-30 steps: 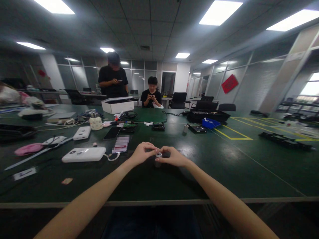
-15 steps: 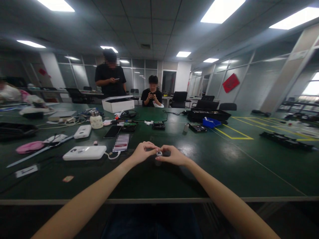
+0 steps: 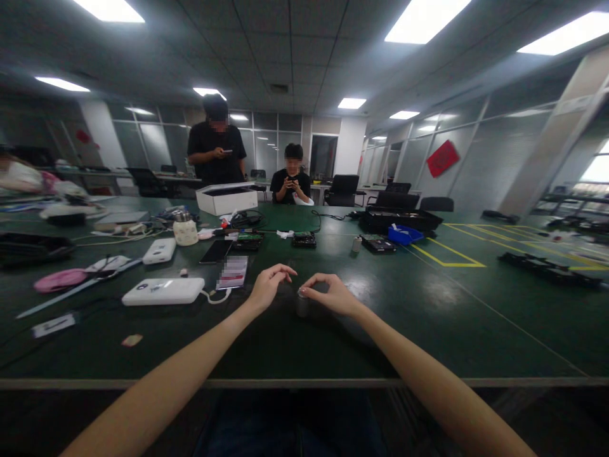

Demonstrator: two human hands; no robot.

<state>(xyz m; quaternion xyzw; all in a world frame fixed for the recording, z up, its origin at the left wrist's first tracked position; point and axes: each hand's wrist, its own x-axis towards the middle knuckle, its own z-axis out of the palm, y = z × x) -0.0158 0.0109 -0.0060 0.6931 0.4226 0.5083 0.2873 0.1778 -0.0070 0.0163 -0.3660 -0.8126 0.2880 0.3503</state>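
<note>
A small dark cylinder with a silvery top (image 3: 301, 303) stands upright on the green table (image 3: 428, 317), straight ahead of me. My right hand (image 3: 332, 294) is curled over it, thumb and forefinger pinching its top. My left hand (image 3: 269, 285) hovers just left of the cylinder, clear of it. Its fingers are loosely bent and apart, and I see nothing in them.
Left of my hands lie a white power bank (image 3: 162, 291) with a cable and a phone (image 3: 233, 271). Further back are a white box (image 3: 226, 198), circuit boards (image 3: 303, 240), a small can (image 3: 356, 244), a blue bin (image 3: 403, 235) and black trays (image 3: 399, 219). Two people (image 3: 291, 183) look at phones across the table.
My left hand has let go of the cylinder's top and lifted up and away to the left. My right hand stays pinched on the top.
</note>
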